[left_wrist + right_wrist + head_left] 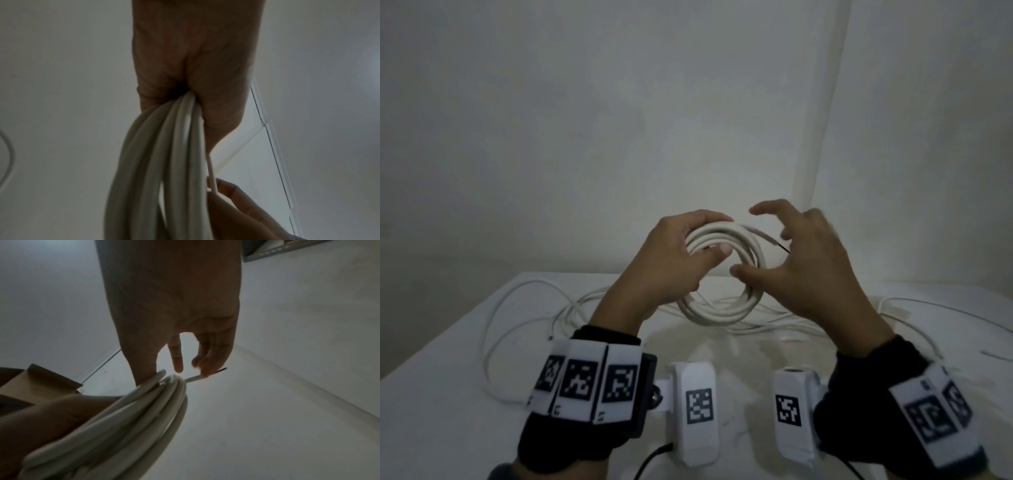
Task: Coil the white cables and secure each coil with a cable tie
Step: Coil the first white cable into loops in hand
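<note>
A coil of white cable (722, 313) (164, 162) (133, 418) hangs upright in the air above the table. My left hand (671, 260) (195, 65) grips the bundled loops at the coil's upper left, fingers wrapped round them. My right hand (808, 260) (174, 305) is at the coil's right side. Its thumb rests on the loops from inside the ring, and its fingers are spread loosely behind. The cable's free end (774, 241) (195, 378), with a dark tip, sticks out to the right by those fingers.
More loose white cable (524, 291) sprawls over the white table (448, 394) below and behind the coil, reaching both sides. White walls meet in a corner behind. A brown cardboard box (41, 381) shows in the right wrist view.
</note>
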### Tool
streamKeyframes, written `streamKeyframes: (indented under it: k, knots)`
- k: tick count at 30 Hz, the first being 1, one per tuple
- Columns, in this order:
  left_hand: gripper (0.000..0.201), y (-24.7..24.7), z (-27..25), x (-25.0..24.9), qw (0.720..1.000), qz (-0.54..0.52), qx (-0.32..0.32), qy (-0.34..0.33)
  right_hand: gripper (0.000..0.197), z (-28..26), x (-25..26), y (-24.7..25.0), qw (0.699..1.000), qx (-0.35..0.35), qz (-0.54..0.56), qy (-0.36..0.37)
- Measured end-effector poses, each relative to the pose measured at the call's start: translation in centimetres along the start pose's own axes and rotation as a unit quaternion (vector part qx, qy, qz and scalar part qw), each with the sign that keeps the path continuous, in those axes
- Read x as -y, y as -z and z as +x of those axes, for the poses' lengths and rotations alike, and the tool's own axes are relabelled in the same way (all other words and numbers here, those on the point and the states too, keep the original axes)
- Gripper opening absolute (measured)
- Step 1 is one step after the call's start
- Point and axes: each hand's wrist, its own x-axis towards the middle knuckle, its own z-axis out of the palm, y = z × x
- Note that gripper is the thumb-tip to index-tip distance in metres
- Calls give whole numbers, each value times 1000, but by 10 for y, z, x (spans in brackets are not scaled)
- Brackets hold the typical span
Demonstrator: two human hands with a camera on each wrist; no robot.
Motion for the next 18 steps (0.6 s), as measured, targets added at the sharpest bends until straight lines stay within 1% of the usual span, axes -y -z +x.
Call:
streamKeyframes:
  k: [1,2,3,5,6,7,9,12,13,16,18]
  knots:
    - [23,-2,-1,-1,1000,8,15,-8,64,-1,-2,0,999,0,-35,15]
    - [23,-5,-1,-2,999,16,28,-19,57,-1,-4,-1,998,-2,-48,34]
    - [23,-7,-1,-2,999,25,36,-31,45,0,-6,-1,997,-4,-45,56]
    - [22,-11,-1,-3,997,38,33,-50,18,2,-10,-3,996,19,-9,92]
    - [22,-12,-1,-2,997,44,26,-56,7,2,-10,-4,994,45,18,96]
    - [22,-13,0,0,997,54,19,-60,1,3,-10,-6,992,70,45,91]
    - [23,-14,2,3,994,87,14,-65,7,2,-10,-10,989,95,90,71]
    - [22,-14,3,8,989,127,19,-67,18,2,-10,-15,988,93,106,57]
    - [21,-14,4,9,988,140,20,-67,20,2,-9,-17,988,94,113,50]
    - [17,-14,4,11,980,182,13,-76,23,3,-7,-21,975,103,197,-2]
    - [14,-15,4,10,978,191,10,-83,23,3,-6,-22,969,100,226,-24]
